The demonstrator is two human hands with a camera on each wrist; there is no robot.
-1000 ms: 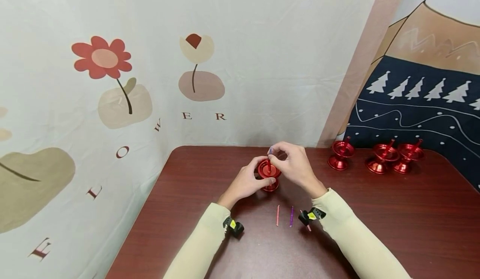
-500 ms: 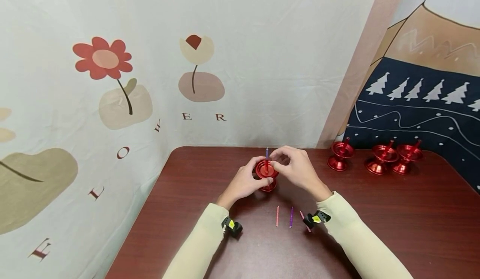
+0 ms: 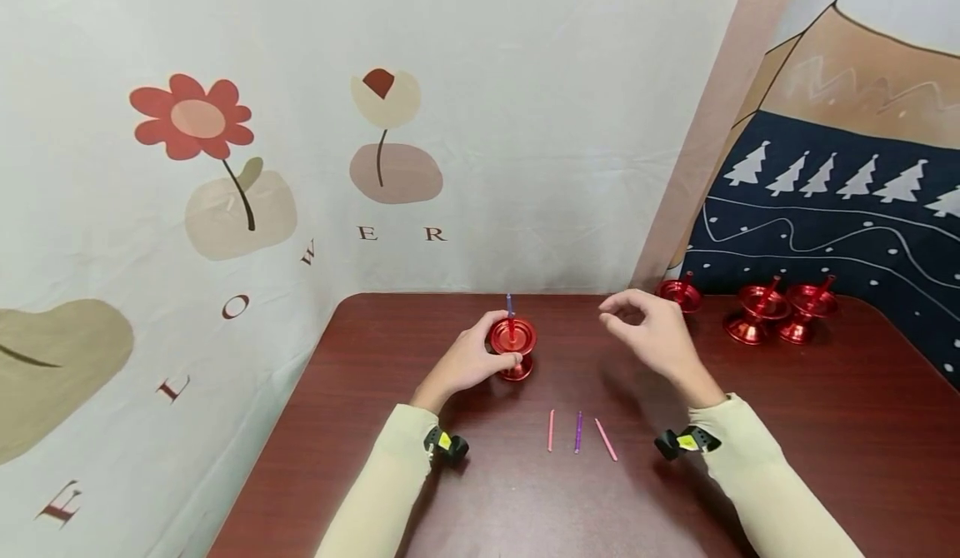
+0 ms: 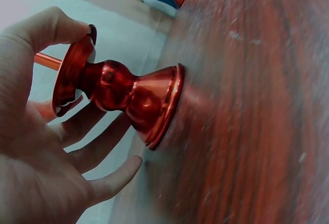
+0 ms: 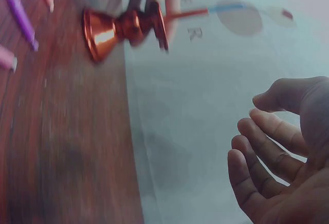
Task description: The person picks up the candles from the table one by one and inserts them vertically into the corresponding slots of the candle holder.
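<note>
My left hand (image 3: 467, 356) grips a red metallic candle holder (image 3: 516, 366) by its dish, thumb and fingers on opposite sides of the rim. A thin blue candle (image 3: 510, 306) stands upright in the holder's central tube. Over the table to the right, my right hand (image 3: 662, 335) is raised with fingers loosely bent and nothing between them; the right wrist view shows these fingers (image 5: 267, 147) apart from the holder. Nearer the front lie a pink candle (image 3: 551, 431), a purple candle (image 3: 578, 433) and a slanted second pink candle (image 3: 606, 440).
Three more red candle holders stand at the back right: one (image 3: 678, 293) partly behind my right hand, then a pair (image 3: 763, 301) close together. The brown table (image 3: 360, 375) ends at a pale printed cloth (image 3: 525, 166) behind it.
My right hand has let go of the blue candle and moved away to the right. The candle now stands in the holder, which has shifted slightly left with my left hand.
</note>
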